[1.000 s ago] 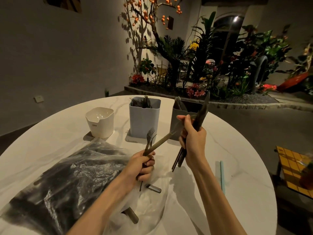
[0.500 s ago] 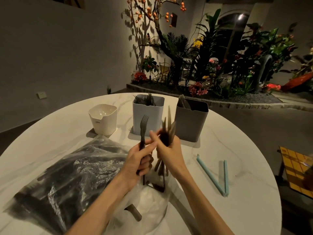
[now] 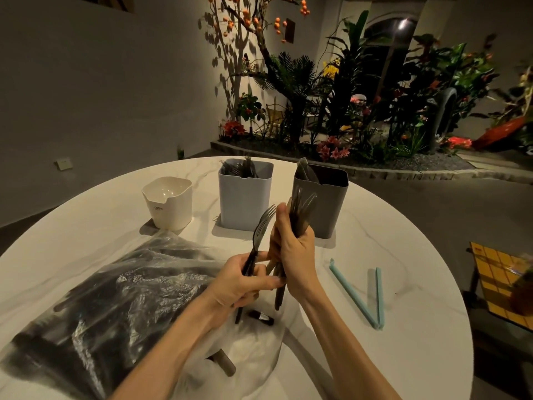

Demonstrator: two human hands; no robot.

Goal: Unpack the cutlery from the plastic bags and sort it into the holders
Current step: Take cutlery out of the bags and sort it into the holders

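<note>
pretty dim room, warm light mostly landing on the far corner. plain grey wall (image 3: 101,90) on the left with a small white switch plate (image 3: 64,164) low down. round white marble-look table (image 3: 389,284) up close. far side has a planter bed (image 3: 360,166) with a stone edge, packed with palms, big leafy plants and red and pink flowers. a bare-ish tree with orange fruit (image 3: 248,27) throws shadows on the wall. dark grey floor (image 3: 432,209), an arched opening (image 3: 386,53) behind the plants, a yellow grid-pattern thing (image 3: 496,272) at far right.
</note>
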